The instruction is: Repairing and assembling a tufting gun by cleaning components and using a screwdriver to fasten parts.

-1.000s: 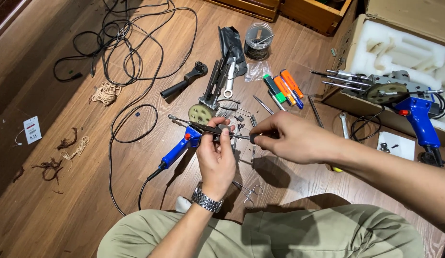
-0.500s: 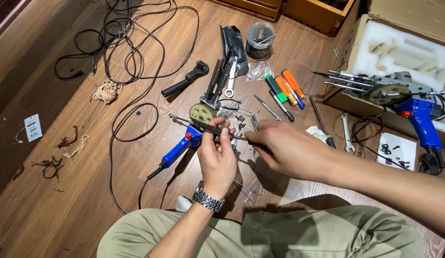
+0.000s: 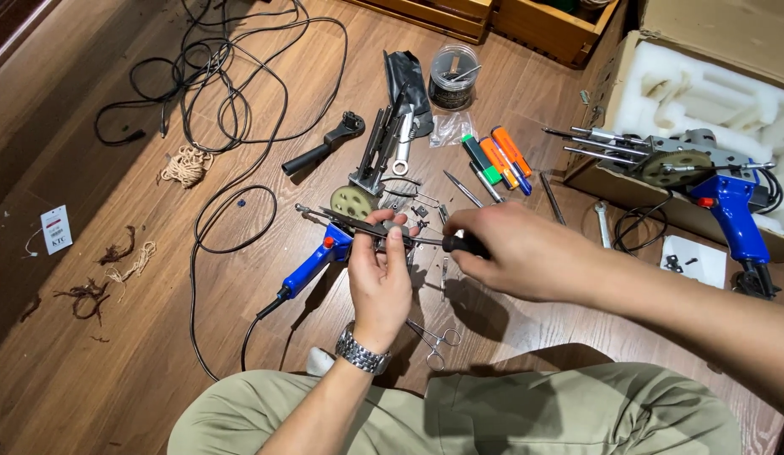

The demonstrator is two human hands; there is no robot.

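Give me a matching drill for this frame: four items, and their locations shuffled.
Items:
1. screwdriver
2. blue tufting gun
3. small scissors
4. second blue tufting gun

Locations:
A. floor, just ahead of the knees
B. on the foam-lined box
C. right hand
D. left hand

Pairs: 1-C, 2-D, 3-A, 4-B

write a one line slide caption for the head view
Left hand steadies a blue-handled power tool while the right hand applies a screwdriver above a wooden floor.
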